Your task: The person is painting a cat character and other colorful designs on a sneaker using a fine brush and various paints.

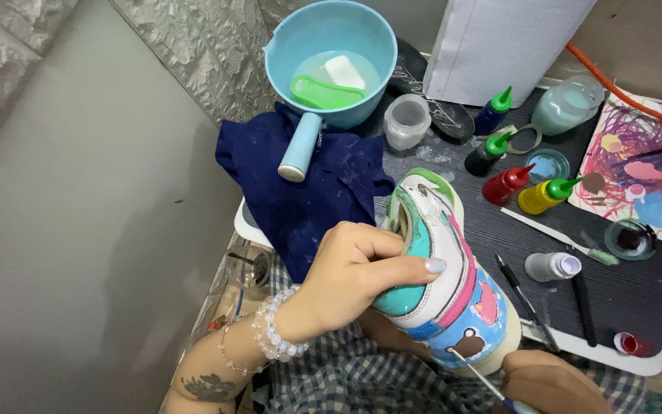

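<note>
My left hand (354,272) grips a white sneaker (453,261) painted in teal, pink, blue and green, fingers inside the opening and thumb across its side. The shoe is held above my lap at the near edge of a small dark table (622,295). My right hand (549,383), at the bottom of the view, holds a thin paintbrush (475,370) whose tip touches the blue area near the shoe's heel.
A blue jug (331,57) with water, a green brush and a white block stands on a navy cloth (308,180). Several small paint bottles (526,184), a clear jar (406,120), a paint-smeared sheet (641,172), pens (522,299) and small dishes lie on the table.
</note>
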